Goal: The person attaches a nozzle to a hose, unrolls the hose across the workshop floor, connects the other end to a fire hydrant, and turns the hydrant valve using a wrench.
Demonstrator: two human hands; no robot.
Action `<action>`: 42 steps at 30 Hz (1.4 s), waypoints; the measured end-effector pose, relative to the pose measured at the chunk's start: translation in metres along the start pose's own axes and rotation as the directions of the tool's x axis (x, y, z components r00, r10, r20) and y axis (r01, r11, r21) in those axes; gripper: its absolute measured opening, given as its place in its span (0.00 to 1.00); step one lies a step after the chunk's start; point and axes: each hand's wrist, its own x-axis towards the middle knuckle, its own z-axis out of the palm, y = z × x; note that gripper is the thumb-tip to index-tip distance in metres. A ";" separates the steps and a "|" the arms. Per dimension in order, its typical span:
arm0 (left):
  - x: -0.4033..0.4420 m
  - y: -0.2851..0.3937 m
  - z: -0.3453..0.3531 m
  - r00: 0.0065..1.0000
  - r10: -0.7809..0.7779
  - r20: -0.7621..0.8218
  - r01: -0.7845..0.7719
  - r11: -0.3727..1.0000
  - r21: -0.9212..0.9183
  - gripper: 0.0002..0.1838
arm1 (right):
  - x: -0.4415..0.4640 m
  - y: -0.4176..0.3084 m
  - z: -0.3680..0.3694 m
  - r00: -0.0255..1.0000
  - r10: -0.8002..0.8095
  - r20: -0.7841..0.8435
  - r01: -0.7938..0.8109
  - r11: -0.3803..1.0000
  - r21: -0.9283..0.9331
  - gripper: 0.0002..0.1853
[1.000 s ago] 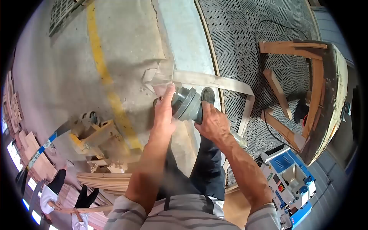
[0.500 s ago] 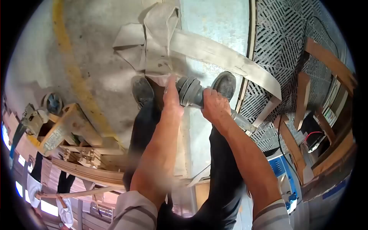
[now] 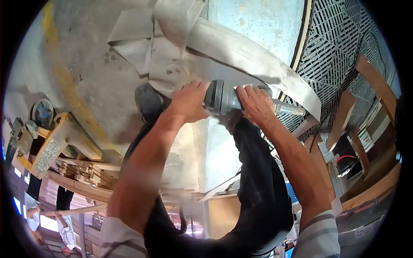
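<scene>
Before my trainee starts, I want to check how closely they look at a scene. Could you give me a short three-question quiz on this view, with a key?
1. True or false: the left hand and the right hand are both on the grey fitting.

2. Which hand is nearer the narrow tube?
A) the left hand
B) the right hand
C) both equally near

3. Fill the gap: the painted floor stripe at the left of the view is ____ in colour.

Key: 1. true; 2. B; 3. yellow
</scene>
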 end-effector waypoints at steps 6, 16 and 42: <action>0.031 0.005 0.015 0.956 -0.061 0.287 0.087 0.993 -0.078 0.45 | 0.008 0.021 0.013 0.995 -0.082 -0.049 0.078 0.993 -0.087 0.11; 0.014 0.022 0.057 0.978 -0.148 -0.145 0.120 0.975 -0.188 0.36 | 0.021 0.014 0.018 0.970 -0.234 -0.060 0.224 0.965 -0.139 0.09; 0.012 0.050 0.099 0.695 -0.216 -0.686 0.033 0.962 -0.269 0.34 | 0.082 0.023 -0.003 0.793 -0.408 0.453 0.503 0.858 -0.106 0.09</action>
